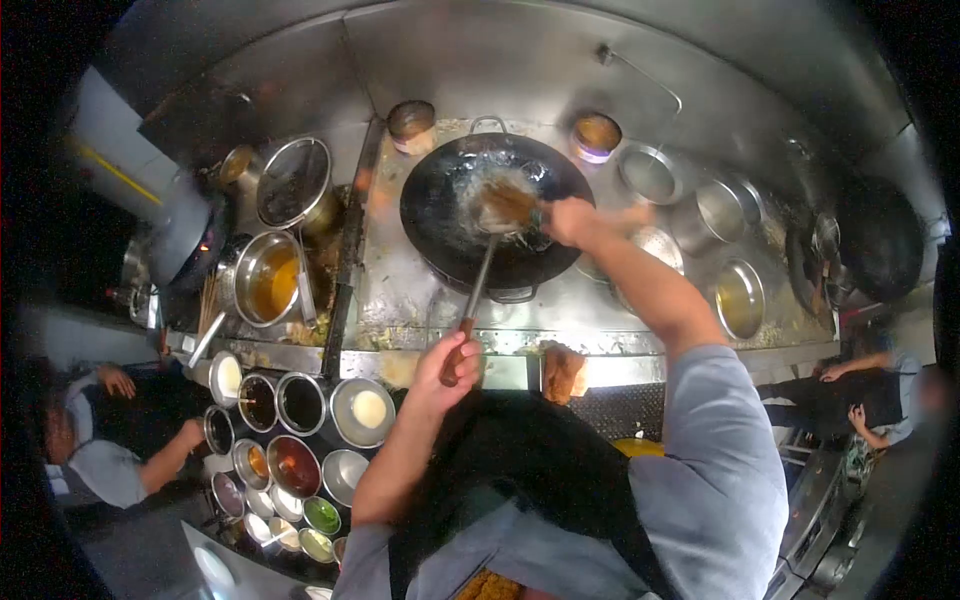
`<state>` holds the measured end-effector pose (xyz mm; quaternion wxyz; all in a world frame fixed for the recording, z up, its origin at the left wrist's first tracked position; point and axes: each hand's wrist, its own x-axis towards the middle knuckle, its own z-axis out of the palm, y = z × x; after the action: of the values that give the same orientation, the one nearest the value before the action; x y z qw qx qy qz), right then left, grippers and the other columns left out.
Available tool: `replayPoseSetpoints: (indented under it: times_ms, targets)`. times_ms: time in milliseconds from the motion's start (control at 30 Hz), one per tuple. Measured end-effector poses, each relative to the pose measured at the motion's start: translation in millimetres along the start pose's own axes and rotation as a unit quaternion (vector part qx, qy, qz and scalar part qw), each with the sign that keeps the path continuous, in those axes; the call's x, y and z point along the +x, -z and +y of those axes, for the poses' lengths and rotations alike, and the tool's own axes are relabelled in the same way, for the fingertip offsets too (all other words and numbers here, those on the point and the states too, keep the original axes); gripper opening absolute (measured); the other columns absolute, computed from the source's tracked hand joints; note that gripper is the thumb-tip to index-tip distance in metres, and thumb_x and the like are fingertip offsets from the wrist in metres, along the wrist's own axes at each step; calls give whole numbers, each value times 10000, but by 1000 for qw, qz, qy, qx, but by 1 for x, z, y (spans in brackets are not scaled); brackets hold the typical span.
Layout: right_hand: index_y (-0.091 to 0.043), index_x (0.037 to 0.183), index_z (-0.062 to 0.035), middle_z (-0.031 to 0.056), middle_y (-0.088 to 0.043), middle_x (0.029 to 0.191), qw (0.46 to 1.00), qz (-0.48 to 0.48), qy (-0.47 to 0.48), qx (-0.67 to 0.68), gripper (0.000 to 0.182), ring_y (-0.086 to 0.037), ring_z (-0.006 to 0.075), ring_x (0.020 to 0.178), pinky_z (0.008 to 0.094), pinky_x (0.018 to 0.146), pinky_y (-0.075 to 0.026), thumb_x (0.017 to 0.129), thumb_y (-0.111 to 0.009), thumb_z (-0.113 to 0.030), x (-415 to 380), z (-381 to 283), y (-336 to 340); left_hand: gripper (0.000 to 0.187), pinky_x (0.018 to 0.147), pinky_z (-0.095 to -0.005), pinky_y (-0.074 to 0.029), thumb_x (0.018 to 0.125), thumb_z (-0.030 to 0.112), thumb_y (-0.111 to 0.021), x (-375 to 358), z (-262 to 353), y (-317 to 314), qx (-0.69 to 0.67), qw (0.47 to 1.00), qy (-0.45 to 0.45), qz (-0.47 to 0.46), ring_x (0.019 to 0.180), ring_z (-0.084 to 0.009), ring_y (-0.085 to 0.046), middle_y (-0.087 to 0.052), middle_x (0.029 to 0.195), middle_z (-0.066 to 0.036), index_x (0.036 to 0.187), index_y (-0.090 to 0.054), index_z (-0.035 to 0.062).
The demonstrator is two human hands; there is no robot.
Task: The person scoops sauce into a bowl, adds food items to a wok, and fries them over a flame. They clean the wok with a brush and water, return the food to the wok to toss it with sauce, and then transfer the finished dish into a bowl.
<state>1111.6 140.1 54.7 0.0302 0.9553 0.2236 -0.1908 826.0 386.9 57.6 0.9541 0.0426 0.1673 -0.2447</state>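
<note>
A large black wok (440, 205) sits on the steel stove, with brown food and foaming liquid in its middle. My left hand (452, 360) grips the wooden handle of a long ladle (480, 275) whose bowl rests in the food. My right hand (568, 220) reaches over the wok's right rim and holds a thin utensil against the food; what kind of utensil is too blurred to tell.
Several metal bowls of sauces and seasonings (300, 403) stand at lower left. A pot of orange liquid (268, 278) and a strainer (293, 180) are left of the wok. Steel containers (740, 297) line the right. One person (110, 440) works at left, another person (860, 390) at right.
</note>
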Motion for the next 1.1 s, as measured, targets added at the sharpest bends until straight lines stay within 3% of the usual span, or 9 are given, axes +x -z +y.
replayPoseSetpoints:
  times_ms: [200, 267, 400, 467, 567, 700, 800, 867, 1100]
  targets:
    - [-744, 975, -88, 155, -717, 1016, 985, -19, 53, -162, 255, -699, 302, 950, 408, 837, -558, 799, -644, -243, -30, 8, 58, 500, 415, -278, -392, 915, 189, -563, -24, 30, -40, 415, 902, 10, 121, 486, -138, -483, -551, 725, -36, 1386, -438, 78]
    - [-745, 953, -88, 150, -716, 1026, 966, 24, 10, -256, 230, -697, 292, 956, 392, 816, -558, 792, -649, -221, -41, 10, 82, 666, 419, -312, -441, 885, 153, -542, -32, 24, -58, 714, 669, -11, 207, 434, -183, -530, -568, 656, -67, 1489, -286, 32]
    - [-740, 948, -84, 138, -721, 994, 983, 42, -26, -177, 233, -697, 298, 932, 400, 796, -558, 828, -637, -254, -61, 19, 118, 759, 436, -314, -447, 880, 146, -535, -13, 50, -7, 804, 552, -96, 197, 468, -175, -555, -584, 688, -93, 1540, -170, 61]
    - [-590, 1301, -217, 130, -709, 981, 986, 81, 4, -142, 456, -680, 318, 920, 454, 795, -542, 864, -637, -341, -58, 28, 111, 657, 426, -316, -447, 894, 140, -536, -5, 41, -20, 780, 582, -80, 217, 463, -180, -544, -574, 697, -82, 1495, -281, 59]
    - [-534, 1367, -253, 134, -701, 967, 991, 107, 16, -76, 502, -667, 329, 938, 461, 821, -530, 896, -614, -405, -56, 6, 88, 302, 395, -313, -429, 909, 100, -541, -5, 34, -18, 430, 891, -18, 148, 453, -165, -499, -534, 695, -42, 1195, -447, 74]
    - [-465, 1426, -304, 167, -696, 958, 988, 152, 39, -10, 573, -661, 327, 965, 464, 838, -524, 890, -635, -412, -40, -10, 39, 504, 381, -295, -407, 890, 101, -565, -26, 45, -12, 240, 960, 23, 141, 449, -155, -493, -507, 679, -32, 1365, -399, 101]
    - [-462, 1430, -293, 218, -690, 934, 965, 241, -25, 104, 594, -668, 334, 956, 465, 848, -516, 882, -644, -430, -39, -13, 45, 707, 523, -351, -516, 869, 109, -611, -63, 65, -20, 626, 762, 55, 158, 604, -249, -632, -640, 820, -114, 1500, -297, 158]
    - [-493, 1406, -256, 258, -667, 974, 928, 278, -59, 242, 587, -671, 368, 895, 477, 824, -520, 873, -640, -454, -51, -11, 68, 778, 786, -389, -545, 850, 109, -643, -95, 82, -26, 884, 434, -17, 171, 877, -328, -690, -684, 1054, -211, 1528, -265, 172]
    - [-522, 1378, -238, 202, -647, 1163, 999, 21, 36, 11, 560, -628, 363, 1075, 465, 955, -479, 864, -640, -428, -12, 0, 20, 244, 709, -447, -510, 867, 249, -644, -96, 159, 2, 925, 306, -53, 221, 805, -387, -651, -668, 842, -207, 1041, -632, 79]
